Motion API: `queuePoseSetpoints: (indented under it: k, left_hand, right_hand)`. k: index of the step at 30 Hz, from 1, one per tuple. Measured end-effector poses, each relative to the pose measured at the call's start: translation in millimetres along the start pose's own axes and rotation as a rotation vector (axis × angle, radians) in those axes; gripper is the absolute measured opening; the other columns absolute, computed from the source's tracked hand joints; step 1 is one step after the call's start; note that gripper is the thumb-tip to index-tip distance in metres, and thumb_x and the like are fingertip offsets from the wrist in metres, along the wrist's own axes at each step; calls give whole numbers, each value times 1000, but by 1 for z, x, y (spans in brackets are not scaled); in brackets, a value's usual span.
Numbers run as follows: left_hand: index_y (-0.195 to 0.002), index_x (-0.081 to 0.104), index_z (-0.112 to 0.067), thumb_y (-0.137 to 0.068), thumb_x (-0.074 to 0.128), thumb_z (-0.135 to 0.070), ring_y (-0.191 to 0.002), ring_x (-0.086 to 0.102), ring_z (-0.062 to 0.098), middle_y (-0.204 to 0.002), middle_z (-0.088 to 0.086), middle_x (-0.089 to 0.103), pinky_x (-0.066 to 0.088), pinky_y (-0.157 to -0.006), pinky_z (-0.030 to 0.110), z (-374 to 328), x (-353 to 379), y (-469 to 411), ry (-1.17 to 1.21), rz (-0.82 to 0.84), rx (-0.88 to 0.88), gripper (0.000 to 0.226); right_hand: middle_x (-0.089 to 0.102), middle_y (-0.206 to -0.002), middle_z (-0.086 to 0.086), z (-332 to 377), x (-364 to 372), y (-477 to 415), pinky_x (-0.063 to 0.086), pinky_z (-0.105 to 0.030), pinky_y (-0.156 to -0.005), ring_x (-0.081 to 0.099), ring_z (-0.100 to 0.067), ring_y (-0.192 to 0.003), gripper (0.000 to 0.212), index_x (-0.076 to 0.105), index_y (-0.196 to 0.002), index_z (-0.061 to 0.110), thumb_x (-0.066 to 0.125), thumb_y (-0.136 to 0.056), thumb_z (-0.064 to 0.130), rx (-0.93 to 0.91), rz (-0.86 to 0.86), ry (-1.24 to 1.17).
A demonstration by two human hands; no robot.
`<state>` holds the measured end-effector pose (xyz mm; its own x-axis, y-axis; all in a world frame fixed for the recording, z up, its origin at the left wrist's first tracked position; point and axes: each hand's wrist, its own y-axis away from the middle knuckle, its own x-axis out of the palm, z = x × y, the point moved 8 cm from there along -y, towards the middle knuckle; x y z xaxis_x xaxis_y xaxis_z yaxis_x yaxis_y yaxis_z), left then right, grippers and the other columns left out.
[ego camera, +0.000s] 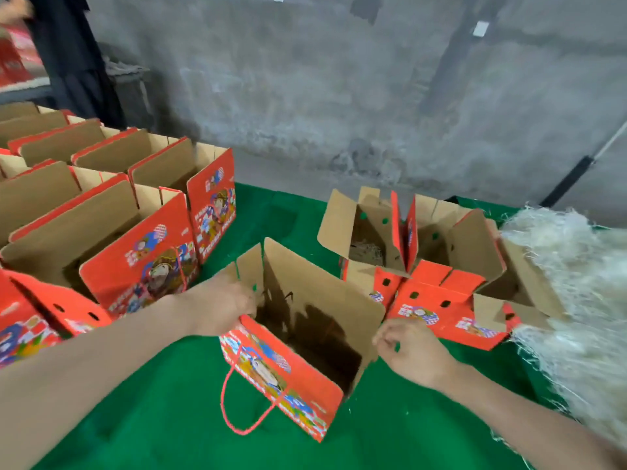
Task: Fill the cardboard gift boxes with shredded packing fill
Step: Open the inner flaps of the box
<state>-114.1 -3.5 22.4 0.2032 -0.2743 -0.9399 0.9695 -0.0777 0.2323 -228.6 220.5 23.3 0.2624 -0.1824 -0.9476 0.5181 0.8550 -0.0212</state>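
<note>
Head view: an open gift box (305,334) stands in the middle of the green table cloth (152,429). Its top flaps are up and its inside is dark, so I cannot tell if any fill lies in it. The left hand (224,307) grips the top edge of its left end, with fingers curled over the cardboard. The right hand (409,351) is at the box's right corner, just beside the raised back flap, with fingers curled. I cannot tell whether they pinch the flap or are only close to it. The red cord handle (237,405) hangs down in front onto the cloth.

In front of the box and to its near left the cloth is bare. A green strip is also open behind the box, up to the grey wall (339,96). On the left, rows of upright boxes (135,232) stand tight together, and the nearest one is just beside the left forearm. On the right, the pile of shredded fill (576,283) lies along the table edge, near the right forearm. Between the pile and the held box, two opened boxes (441,300) lean against each other, and the left one has a little fill at the bottom. Their red flaps lie just beside the right hand.
</note>
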Motion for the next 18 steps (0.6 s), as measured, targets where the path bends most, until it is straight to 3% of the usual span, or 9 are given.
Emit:
queuePoseSetpoints:
  k: [3,6,10,13,14,16,18]
  left_hand:
    - [-95,61,-20,-90,41,-22,-94,58,26,-95,4,64,45,-77,37,-86,-20,3,101,80,131,20]
    - [-94,58,-18,-92,39,-23,-91,58,31,-96,7,64,41,-70,37,-169,-40,-1,89,47,261,20]
    - [-95,59,-11,-92,39,-22,-88,57,36,-96,14,62,42,-69,37,-265,-58,1,110,61,427,23]
    - [-86,55,-10,-91,41,-25,-83,55,36,-88,14,61,46,-73,42,-307,-64,11,251,48,523,22]
    - [-78,53,-12,-91,42,-29,-77,54,31,-79,10,60,45,-70,39,-315,-67,13,359,56,545,24]
    - [-69,50,-15,-92,42,-37,-64,50,15,-66,0,54,43,-65,30,-320,-75,12,646,74,528,32]
    - [-83,65,-15,-93,44,-41,-75,57,8,-81,-5,64,46,-74,29,-303,-80,-7,774,-43,392,34]
  right_hand:
    - [59,-57,-11,-45,-24,46,49,-40,-59,56,-28,-56,56,28,-44,24,65,-85,14,23,-112,54]
    - [66,-71,-9,-88,-34,89,49,-38,-68,60,-26,-68,44,49,-47,12,63,-87,22,128,-73,180]
    - [65,-91,-5,-111,-45,145,47,-32,-84,57,-22,-93,31,66,-78,8,54,-90,35,261,-3,367]
    - [66,-75,2,-78,-57,185,50,-24,-82,65,-14,-77,29,61,-61,16,77,-70,39,142,-198,381]
    - [69,-83,4,-70,-52,195,45,-30,-94,66,-13,-81,29,61,-59,19,78,-68,40,99,-200,354]
    - [60,-124,1,-69,-33,209,22,-39,-114,50,-17,-122,24,66,-76,19,66,-80,42,108,-79,277]
    - [46,-138,2,-86,-12,216,11,-40,-115,26,-20,-138,26,65,-94,19,57,-86,43,225,60,260]
